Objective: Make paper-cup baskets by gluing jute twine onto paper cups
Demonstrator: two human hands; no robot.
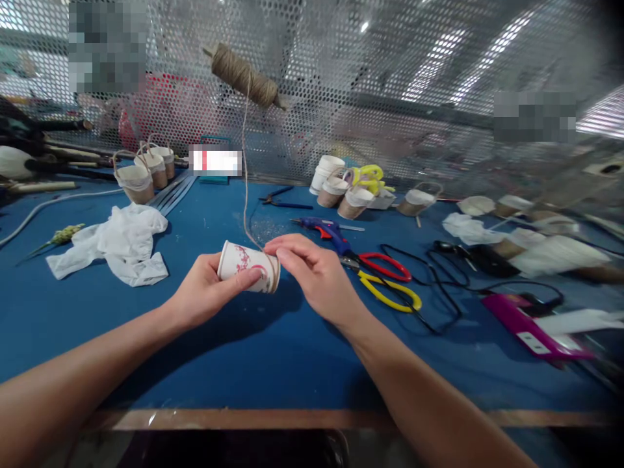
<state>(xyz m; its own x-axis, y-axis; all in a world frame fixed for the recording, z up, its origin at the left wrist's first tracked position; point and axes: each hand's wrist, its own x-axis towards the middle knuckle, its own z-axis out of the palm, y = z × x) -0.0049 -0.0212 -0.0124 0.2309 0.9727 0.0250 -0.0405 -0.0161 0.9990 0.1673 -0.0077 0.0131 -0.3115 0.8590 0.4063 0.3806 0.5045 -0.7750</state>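
A white paper cup [244, 261] with a red print lies on its side in the air, its rim facing left. Wrapped round it near the rim end is my left hand [207, 283], thumb along the print. My right hand [309, 270] pinches the twine [245, 162] at the cup's base, where a turn or so of twine circles the cup. From there the twine runs up to a spool [244, 77] mounted on the perforated metal screen. The exact fingertip contact at the base is partly hidden.
Behind my right hand lie a blue glue gun [331, 234], red-and-yellow-handled scissors [385, 276] and black pliers [283, 199]. Twine-wrapped cups [136, 185] stand at the back left, others at the back right. White cloth [117, 244] lies left; a magenta box [531, 328] sits right.
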